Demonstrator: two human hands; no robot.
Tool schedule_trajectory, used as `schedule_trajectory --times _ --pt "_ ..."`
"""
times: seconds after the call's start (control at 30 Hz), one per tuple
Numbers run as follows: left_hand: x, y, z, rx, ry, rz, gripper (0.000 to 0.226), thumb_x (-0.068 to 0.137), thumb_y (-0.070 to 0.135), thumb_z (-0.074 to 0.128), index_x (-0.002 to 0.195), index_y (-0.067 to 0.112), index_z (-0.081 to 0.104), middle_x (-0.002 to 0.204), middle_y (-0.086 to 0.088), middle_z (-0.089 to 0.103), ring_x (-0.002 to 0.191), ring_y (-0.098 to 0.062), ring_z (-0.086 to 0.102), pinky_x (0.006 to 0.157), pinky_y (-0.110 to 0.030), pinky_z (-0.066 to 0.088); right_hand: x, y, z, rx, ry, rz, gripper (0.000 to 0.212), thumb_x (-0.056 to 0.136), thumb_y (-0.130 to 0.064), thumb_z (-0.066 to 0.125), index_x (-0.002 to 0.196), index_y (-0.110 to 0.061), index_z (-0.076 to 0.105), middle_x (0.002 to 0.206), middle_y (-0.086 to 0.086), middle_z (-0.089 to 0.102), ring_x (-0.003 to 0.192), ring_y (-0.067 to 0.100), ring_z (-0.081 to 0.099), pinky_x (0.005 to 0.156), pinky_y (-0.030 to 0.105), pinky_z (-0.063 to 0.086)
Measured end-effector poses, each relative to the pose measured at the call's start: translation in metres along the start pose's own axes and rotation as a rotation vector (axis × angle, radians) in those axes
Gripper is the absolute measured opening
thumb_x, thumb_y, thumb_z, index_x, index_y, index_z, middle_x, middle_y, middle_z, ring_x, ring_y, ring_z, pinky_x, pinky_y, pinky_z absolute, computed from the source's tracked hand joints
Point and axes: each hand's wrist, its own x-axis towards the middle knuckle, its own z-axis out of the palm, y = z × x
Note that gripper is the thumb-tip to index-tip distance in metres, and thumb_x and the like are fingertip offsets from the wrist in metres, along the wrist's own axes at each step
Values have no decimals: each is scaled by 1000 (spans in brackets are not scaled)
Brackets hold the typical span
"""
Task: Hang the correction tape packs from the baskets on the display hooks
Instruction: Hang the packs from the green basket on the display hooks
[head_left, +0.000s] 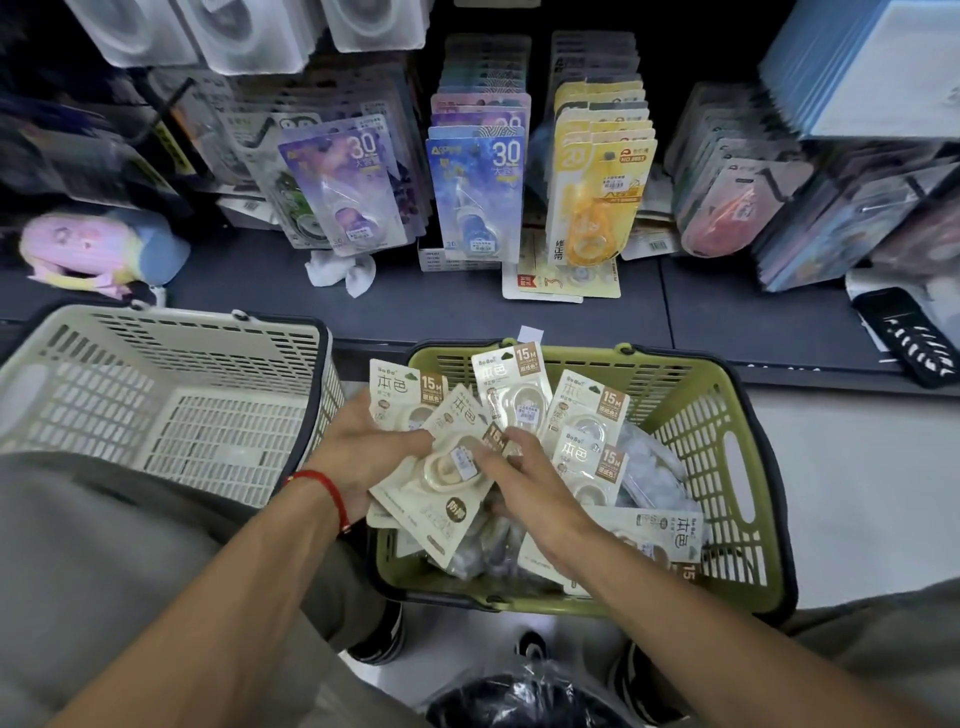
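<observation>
Dark shelving (727, 306) fills the top of the view, its hooks hung with glossy carded packs: purple (345, 192), blue (475, 192) and yellow (597, 192) rows. Below it sit two slotted plastic baskets, a cream basket (156, 405) on the left and a green basket (727, 447) on the right. Flat beige correction tape packs (587, 415), each a card with a clear rounded blister, stand and lie in a loose fan inside the green one. The left hand (363, 457), with a red cord (324, 491) at its wrist, curls its fingers round a stack of these packs at the basket's left rim. The right hand (524, 483) rests on top of the same stack, fingers nearly straight, touching the front pack (447, 462) at its blister.
</observation>
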Motion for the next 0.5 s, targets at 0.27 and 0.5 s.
schedule_trajectory --times 0.27,0.5 --pt "-11 7 15 -203 -230 24 39 93 4 73 130 14 63 119 -11 78 106 -31 77 80 -46 66 6 -38 -16 -107 90 -344 84 98 -46 72 163 -35 20 101 -32 75 100 -4 73 86 16 58" --pt "1 -2 10 -165 23 106 46 86 5 83 124 19 61 106 3 81 93 -18 80 70 -41 66 26 -22 -74 -949 353 -263 39 101 -27 62 138 -18 59 126 3 67 121 23 62 99 41 54"
